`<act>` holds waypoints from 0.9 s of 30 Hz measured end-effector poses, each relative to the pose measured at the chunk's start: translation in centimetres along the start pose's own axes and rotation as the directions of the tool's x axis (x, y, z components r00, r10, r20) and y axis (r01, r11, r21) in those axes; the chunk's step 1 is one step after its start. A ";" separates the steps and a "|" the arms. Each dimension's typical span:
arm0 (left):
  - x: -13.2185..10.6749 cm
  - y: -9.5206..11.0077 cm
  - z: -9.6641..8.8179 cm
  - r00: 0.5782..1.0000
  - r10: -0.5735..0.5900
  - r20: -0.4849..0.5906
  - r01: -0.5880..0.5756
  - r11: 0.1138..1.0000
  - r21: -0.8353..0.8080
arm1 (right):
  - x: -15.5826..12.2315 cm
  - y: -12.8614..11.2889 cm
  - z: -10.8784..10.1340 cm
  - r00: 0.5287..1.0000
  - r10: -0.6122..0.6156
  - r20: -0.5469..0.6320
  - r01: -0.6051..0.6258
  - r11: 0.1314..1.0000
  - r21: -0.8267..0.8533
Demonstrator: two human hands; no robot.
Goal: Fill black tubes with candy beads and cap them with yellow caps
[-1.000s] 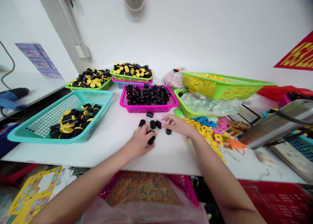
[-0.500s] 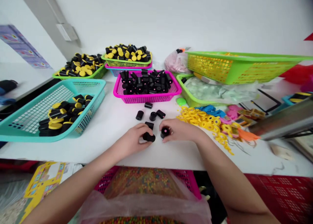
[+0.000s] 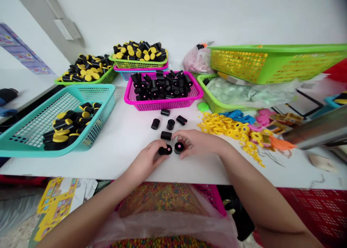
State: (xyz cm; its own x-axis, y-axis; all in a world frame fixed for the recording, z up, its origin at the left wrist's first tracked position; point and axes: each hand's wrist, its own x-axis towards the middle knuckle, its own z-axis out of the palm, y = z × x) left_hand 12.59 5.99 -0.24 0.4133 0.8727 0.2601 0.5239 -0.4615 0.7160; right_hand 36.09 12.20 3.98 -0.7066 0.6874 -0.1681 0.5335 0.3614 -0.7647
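My left hand [image 3: 149, 157] is closed on a black cylinder [image 3: 165, 150] low over the white table, its pink-centred end showing. Just right of it, a second black cylinder [image 3: 179, 147] stands upright, pink dot facing up. Around that one my right hand [image 3: 199, 144] is open, thumb and fingers apart, with a gap between palm and cylinder. Behind the hands lies a black cylinder [image 3: 166, 135] on its side. Farther back are several more, among them an upright one [image 3: 170, 124] and a tilted one [image 3: 181, 120].
A pink basket [image 3: 164, 105] of black cylinders stands behind. At left, a teal basket [image 3: 101, 118] holds yellow-capped black cylinders. Yellow rings [image 3: 225, 125] and blue pieces [image 3: 240, 118] lie at right, below green baskets [image 3: 287, 63]. A bag of coloured beads [image 3: 162, 201] sits below the table's front edge.
My right hand's fingers have spread away from its cylinder, which now stands on the table. The cylinder in my left hand has turned, bringing its pink-centred end into view.
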 end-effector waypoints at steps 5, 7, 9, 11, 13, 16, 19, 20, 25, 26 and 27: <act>0.0 -0.6 0.1 0.993 -0.108 -0.052 0.106 0.994 -0.034 | 0.2 0.5 -0.9 0.995 0.001 -0.101 0.006 0.998 0.069; 0.0 -0.8 0.2 0.992 -0.120 -0.043 0.118 0.992 -0.046 | 0.7 0.8 -1.0 0.953 -0.026 -0.300 0.002 0.997 -0.080; 0.0 -0.6 0.3 0.990 -0.142 -0.020 0.140 0.988 -0.063 | 1.6 1.2 -0.6 0.882 -0.144 -0.449 -0.003 0.951 -0.310; 0.0 -0.2 0.1 0.988 -0.156 0.013 0.157 0.985 -0.067 | 2.6 1.7 0.1 0.854 -0.233 -0.465 -0.026 0.874 -0.486; 0.3 0.1 -0.6 0.992 -0.115 0.054 0.117 0.992 -0.041 | 3.5 2.1 0.8 0.863 -0.250 -0.440 -0.050 0.823 -0.566; 1.3 -0.2 -2.3 0.997 -0.048 0.058 0.044 0.996 0.075 | 4.3 2.5 1.5 0.864 -0.255 -0.433 -0.038 0.826 -0.562; 3.1 -1.1 -3.4 0.996 -0.056 -0.063 0.075 0.932 0.353 | 4.5 2.6 1.4 0.851 -0.250 -0.462 -0.011 0.871 -0.491; 3.7 -1.3 -3.6 0.995 -0.049 -0.091 0.085 0.882 0.463 | 4.4 2.6 1.3 0.841 -0.262 -0.473 0.009 0.881 -0.473; 5.7 -0.8 -3.1 0.993 -0.016 0.120 -0.070 0.736 0.673 | 3.1 2.6 0.2 0.713 -0.351 -0.607 0.131 0.917 -0.377; 5.9 -0.6 -3.0 0.987 -0.020 0.158 -0.089 0.752 0.653 | 2.8 2.5 -0.1 0.693 -0.326 -0.643 0.149 0.937 -0.315; 6.1 -0.4 -2.9 0.984 -0.023 0.175 -0.094 0.772 0.629 | 2.5 2.4 -0.3 0.683 -0.285 -0.673 0.162 0.957 -0.241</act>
State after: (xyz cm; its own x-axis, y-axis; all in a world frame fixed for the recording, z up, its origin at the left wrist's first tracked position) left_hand 12.73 11.91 2.94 0.5250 0.8416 0.1267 0.8339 -0.5384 0.1212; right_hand 35.73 14.98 1.85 -0.3216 0.7903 0.5216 0.5080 0.6089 -0.6093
